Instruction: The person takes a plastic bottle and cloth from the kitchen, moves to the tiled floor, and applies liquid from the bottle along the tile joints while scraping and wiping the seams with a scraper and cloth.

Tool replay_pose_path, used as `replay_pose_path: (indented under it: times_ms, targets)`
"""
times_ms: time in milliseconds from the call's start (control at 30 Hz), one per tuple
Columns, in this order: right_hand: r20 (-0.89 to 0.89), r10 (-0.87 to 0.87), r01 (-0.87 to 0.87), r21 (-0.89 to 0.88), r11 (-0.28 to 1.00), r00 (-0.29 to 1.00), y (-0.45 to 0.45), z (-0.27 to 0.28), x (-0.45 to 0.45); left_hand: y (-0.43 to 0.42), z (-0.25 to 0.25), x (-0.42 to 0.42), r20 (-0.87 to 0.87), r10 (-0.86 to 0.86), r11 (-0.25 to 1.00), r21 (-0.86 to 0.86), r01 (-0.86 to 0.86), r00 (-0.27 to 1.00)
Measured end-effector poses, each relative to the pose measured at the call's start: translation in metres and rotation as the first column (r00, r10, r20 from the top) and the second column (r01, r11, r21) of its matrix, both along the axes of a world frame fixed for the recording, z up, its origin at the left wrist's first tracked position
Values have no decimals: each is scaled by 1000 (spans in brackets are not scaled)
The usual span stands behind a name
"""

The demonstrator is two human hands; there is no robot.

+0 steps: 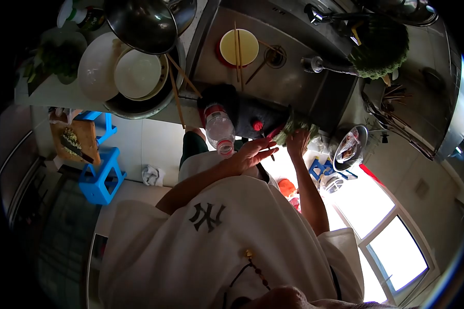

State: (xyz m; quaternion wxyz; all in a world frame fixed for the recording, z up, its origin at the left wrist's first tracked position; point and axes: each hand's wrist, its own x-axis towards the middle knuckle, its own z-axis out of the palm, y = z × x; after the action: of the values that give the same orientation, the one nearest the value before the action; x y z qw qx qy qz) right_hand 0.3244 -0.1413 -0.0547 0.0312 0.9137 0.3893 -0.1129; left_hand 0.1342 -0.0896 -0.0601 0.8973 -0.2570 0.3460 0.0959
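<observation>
My left hand (253, 153) is at the counter edge, fingers stretched forward, with a thin dark stick-like tool (272, 156) between them. Its kind is too small and dim to make out. To the right, my right hand (298, 142) is closed on a green leafy vegetable (295, 125) at the sink's front edge. A small red knob-like thing (258, 125) lies just ahead of my left hand. Beside my left forearm is a clear plastic bottle (220, 129) with a red ring at its mouth.
The metal sink (304, 95) holds a pale yellow bowl (247, 48) with chopsticks (238, 54) across it. Stacked bowls (137, 73) and a metal pot (142, 23) stand left. A large green vegetable (384, 46) lies right. Blue stools (100, 177) stand on the floor.
</observation>
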Motion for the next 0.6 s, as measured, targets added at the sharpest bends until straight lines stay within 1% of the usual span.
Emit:
replay_pose_path:
  times_ms: [67,100,133,200,233,267,300,333,367,400,433,467,500,533,600]
  targets:
    - [-124,-10,-1,-82,997,992,-21,-15,20,1,-1,-1,24,32,999,-4,-32,999]
    - [-111,193,-189,43,981,975,-25,-15,28,1,0,-5,44,49,999,-5,-48,998]
    - [-189,114,-84,161,983,975,-31,-14,32,1,2,-7,64,63,998,-6,-63,996]
    - [-363,-12,152,359,921,932,-37,-3,36,5,5,-7,56,52,999,-14,-51,997]
    - [-367,30,154,462,873,930,-40,2,39,6,7,-6,51,48,999,-19,-47,998]
    - [-250,-7,113,413,904,968,-52,-2,52,4,3,-5,46,48,999,-24,-47,998]
    - [-417,-56,241,406,882,907,-51,13,48,0,-3,-2,40,49,998,-29,-48,998]
    - [-572,-94,363,376,853,815,-48,32,42,1,-4,0,34,50,998,-33,-49,998]
    - [-667,6,395,448,802,745,-49,40,33,1,-6,1,22,37,999,-29,-36,999]
    - [-805,-89,554,319,769,587,-44,60,16,4,-3,1,11,24,999,-27,-24,1000]
    - [-929,-64,633,196,749,365,-39,76,2,6,1,2,-1,12,1000,-26,-12,1000]
    - [-992,-35,677,55,734,118,-34,85,-11,8,4,2,-72,-59,998,-10,58,996]
    - [-957,-27,540,139,830,288,-27,88,-31,12,22,-10,-23,-11,993,120,13,1000]
    - [-941,-53,491,127,862,335,-30,82,-38,14,37,-24,32,30,969,245,-37,999]
    - [-898,-93,387,91,918,430,-35,70,-51,5,24,-26,160,36,931,353,-91,987]
